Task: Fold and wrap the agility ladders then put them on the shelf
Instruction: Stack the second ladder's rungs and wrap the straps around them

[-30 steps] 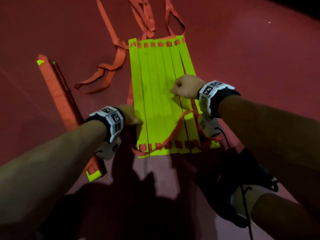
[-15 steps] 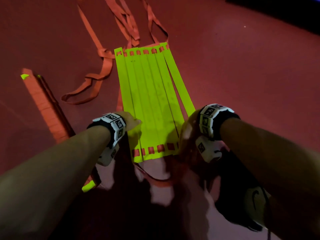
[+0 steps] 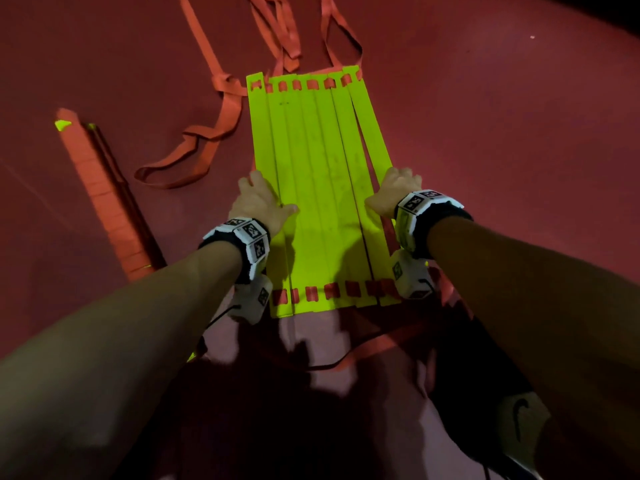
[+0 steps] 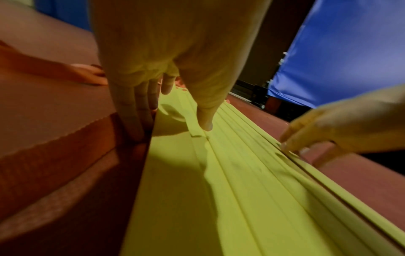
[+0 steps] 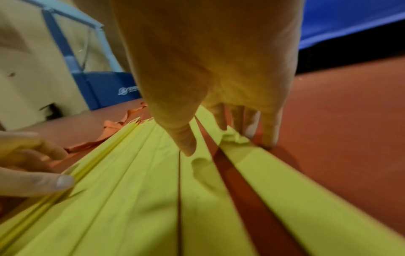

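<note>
The left hand (image 3: 261, 202) and right hand (image 3: 394, 192) are now flanking the ladder rungs (image 3: 322, 150) at mid-length, having moved up from the near end. Both are pressing the outer edges with straight fingers, thumbs on top.

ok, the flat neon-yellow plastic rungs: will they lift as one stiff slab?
Probably not. Each neon-yellow rung looks stiff, but the one by the right hand sits splayed, so they likely slide apart. Loose orange webbing straps would dangle.

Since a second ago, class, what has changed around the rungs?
The right hand left the top of the rungs and went to their right edge; the left hand slid forward along the left edge. The strap loop came off the rungs onto the floor. The wrapped ladder stayed put.
</note>
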### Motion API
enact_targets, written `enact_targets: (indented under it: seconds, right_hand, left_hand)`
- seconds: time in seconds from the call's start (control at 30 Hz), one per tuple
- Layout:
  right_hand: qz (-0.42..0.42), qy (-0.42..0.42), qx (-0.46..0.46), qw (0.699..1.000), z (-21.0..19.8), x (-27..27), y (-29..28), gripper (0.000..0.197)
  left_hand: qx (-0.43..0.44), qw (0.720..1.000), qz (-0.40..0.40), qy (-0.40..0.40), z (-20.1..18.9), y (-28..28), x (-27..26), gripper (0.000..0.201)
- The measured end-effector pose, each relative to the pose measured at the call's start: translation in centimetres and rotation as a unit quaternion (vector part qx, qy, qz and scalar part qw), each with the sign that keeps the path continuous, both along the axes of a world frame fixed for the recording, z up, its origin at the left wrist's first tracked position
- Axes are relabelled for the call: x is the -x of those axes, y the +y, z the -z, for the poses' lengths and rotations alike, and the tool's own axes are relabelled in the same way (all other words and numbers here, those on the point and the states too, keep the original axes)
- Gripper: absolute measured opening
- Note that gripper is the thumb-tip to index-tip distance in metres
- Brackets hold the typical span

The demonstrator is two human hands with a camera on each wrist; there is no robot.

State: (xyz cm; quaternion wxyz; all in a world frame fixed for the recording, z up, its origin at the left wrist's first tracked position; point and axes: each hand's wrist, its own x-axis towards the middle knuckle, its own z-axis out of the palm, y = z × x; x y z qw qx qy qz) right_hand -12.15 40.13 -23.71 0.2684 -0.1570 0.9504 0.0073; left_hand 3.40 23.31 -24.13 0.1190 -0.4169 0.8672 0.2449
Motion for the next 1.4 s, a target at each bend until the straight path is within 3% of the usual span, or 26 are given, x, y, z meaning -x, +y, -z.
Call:
enact_targets:
  seconds: [0.1,0.27,0.37,0.4,0.5,0.57,0.63,0.73,0.77,0.83,0.87,0.9,0.97,1.0,1.07,1.13,1.2,1.27,1.3,1.4]
  right_hand:
    - [0.054,0.017,0.021,0.998,1.0,0.7,-0.2,0.073]
    - [0.127,-0.014,0.131,0.983,0.5,1.9,0.0,0.075]
    - [0.133,-0.052,0.140,0.980,0.7,1.5,-0.7,0.054]
    - [0.117,-0.060,0.144,0.981,0.7,1.2,-0.9,0.045]
    - [0.086,-0.054,0.145,0.984,0.5,0.4,-1.4,0.040]
    - [0.114,-0.077,0.172,0.976,-0.1,0.3,-1.3,0.034]
    - [0.174,-0.107,0.205,0.957,-0.8,0.2,-1.4,0.023]
    - [0.215,-0.175,0.285,0.917,-3.0,-0.5,-2.0,0.007]
    - [0.229,-0.196,0.323,0.897,-3.7,-1.0,-2.3,0.013]
    - [0.282,-0.229,0.415,0.834,-5.0,-2.5,-2.4,0.005]
    - [0.311,-0.237,0.442,0.808,-5.6,-3.4,-2.2,0.011]
    - [0.328,-0.236,0.448,0.798,-5.7,-3.8,-2.2,0.032]
    - [0.327,-0.222,0.453,0.799,-7.0,-4.6,-2.0,0.073]
    - [0.320,-0.207,0.459,0.802,-8.0,-4.7,-1.8,0.079]
    - [0.303,-0.136,0.459,0.824,-9.9,-4.3,-0.9,0.071]
    - [0.281,-0.068,0.480,0.828,-11.7,-3.7,0.0,0.077]
    - [0.283,-0.152,0.554,0.768,-12.9,-3.0,0.1,0.086]
    - [0.229,-0.262,0.614,0.708,-14.1,-2.6,0.2,0.086]
    - [0.199,-0.285,0.629,0.696,-15.1,-2.7,0.2,0.078]
    - [0.173,-0.259,0.624,0.716,-17.9,-3.4,-0.7,0.080]
  left_hand:
    - [-0.001,0.998,-0.050,0.029,0.4,-0.8,0.8,0.082]
    - [-0.027,0.997,-0.057,-0.054,-0.6,-1.7,2.0,0.076]
    - [-0.099,0.989,-0.097,-0.056,-1.1,-1.8,2.4,0.078]
    - [-0.124,0.985,-0.112,-0.051,-1.4,-1.7,2.4,0.071]
    - [-0.178,0.974,-0.136,-0.037,-2.0,-1.2,2.2,0.026]
    - [-0.208,0.967,-0.146,-0.020,-2.7,-0.7,2.1,0.016]
    - [-0.224,0.958,-0.179,0.007,-3.8,0.1,1.4,0.018]
    - [-0.290,0.919,-0.225,0.143,-5.3,1.3,0.8,0.028]
    - [-0.317,0.902,-0.234,0.177,-6.1,1.9,0.4,0.038]
    - [-0.398,0.855,-0.241,0.229,-7.3,3.1,-0.3,0.049]
    - [-0.434,0.833,-0.236,0.249,-7.6,3.6,-0.6,0.047]
    - [-0.453,0.822,-0.227,0.259,-8.0,4.0,-1.0,0.042]
    - [-0.455,0.831,-0.190,0.258,-9.2,4.1,-2.1,0.048]
    - [-0.460,0.836,-0.159,0.253,-9.8,4.1,-2.7,0.057]
    - [-0.476,0.838,-0.108,0.243,-10.5,3.7,-4.2,0.076]
    - [-0.503,0.827,-0.086,0.235,-11.7,3.6,-5.6,0.073]
    - [-0.514,0.826,-0.061,0.223,-13.1,3.9,-6.7,0.064]
    - [-0.505,0.836,-0.040,0.212,-14.2,4.1,-7.1,0.071]
    - [-0.500,0.839,-0.040,0.213,-14.9,4.3,-7.1,0.077]
    - [-0.466,0.848,-0.013,0.251,-18.1,4.8,-6.7,0.077]
